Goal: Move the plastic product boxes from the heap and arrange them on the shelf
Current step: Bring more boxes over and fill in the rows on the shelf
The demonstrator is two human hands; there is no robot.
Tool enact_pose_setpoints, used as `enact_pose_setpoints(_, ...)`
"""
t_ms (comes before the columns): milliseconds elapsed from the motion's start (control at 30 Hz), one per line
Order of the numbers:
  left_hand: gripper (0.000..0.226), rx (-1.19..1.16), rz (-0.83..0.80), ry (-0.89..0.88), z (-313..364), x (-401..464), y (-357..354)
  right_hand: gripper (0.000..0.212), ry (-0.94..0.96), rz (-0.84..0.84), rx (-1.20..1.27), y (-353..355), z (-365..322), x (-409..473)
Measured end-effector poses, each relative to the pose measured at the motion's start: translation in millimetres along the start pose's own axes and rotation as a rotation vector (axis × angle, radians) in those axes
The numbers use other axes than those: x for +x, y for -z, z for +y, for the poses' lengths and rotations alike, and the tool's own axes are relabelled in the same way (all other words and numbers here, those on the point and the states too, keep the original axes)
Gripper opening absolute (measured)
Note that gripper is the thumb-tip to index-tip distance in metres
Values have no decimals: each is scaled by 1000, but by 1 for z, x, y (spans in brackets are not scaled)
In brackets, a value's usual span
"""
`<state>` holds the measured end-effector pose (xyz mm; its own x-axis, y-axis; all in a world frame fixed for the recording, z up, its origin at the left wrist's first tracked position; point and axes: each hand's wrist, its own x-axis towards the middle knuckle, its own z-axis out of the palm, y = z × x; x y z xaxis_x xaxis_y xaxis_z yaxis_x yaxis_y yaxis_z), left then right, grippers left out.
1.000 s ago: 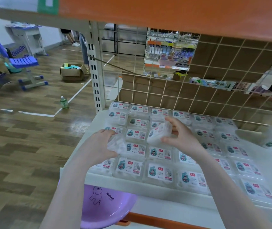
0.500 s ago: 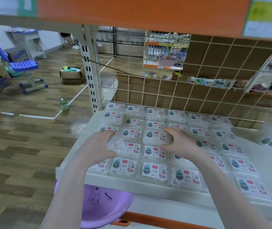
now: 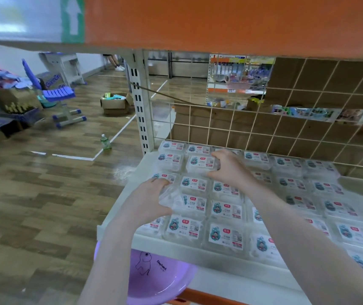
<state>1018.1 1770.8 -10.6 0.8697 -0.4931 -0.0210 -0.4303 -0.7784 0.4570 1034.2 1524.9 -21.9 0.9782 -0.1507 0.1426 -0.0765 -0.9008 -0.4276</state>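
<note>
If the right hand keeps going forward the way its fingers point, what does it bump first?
Probably the back-row boxes just beyond the right hand, then the wire grid; depth is unclear.

Two hands reach in, the left hand (image 3: 152, 199) and the right hand (image 3: 226, 168). The plastic product boxes (image 3: 226, 235) lie several rows deep on one shelf (image 3: 176, 245); hidden ones prevent an exact count. One purple basin (image 3: 154, 280) sits below. One green bottle (image 3: 105, 142), one blue chair (image 3: 55, 93) and one open carton (image 3: 115, 103) stand on the floor.
</note>
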Motion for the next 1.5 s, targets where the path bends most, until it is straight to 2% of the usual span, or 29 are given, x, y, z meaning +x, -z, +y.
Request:
enact_pose_setpoints(200,71,-25,2,-2,-5,0,2,69,55,7,-62,-16,4,7)
enact_pose_setpoints(333,71,-15,9,-13,-7,1,2,61,80,11,-42,-23,8,5)
enact_pose_setpoints(567,68,-19,8,-9,-6,4,1,60,87,53,-3,-21,9,-7)
enact_pose_setpoints(700,69,18,0,-41,0,9,1,53,20,133,-45,-8,27,-29)
enact_pose_setpoints(1000,71,136,-73,-146,39,25,-11,50,-194,52,-162,14,84,-87)
enact_pose_setpoints(1333,67,233,-174,-257,80,41,-41,48,-253,114,-227,24,114,-123)
enact_pose_setpoints(1500,70,237,-158,-281,84,38,-54,47,-228,144,-227,25,115,-126)
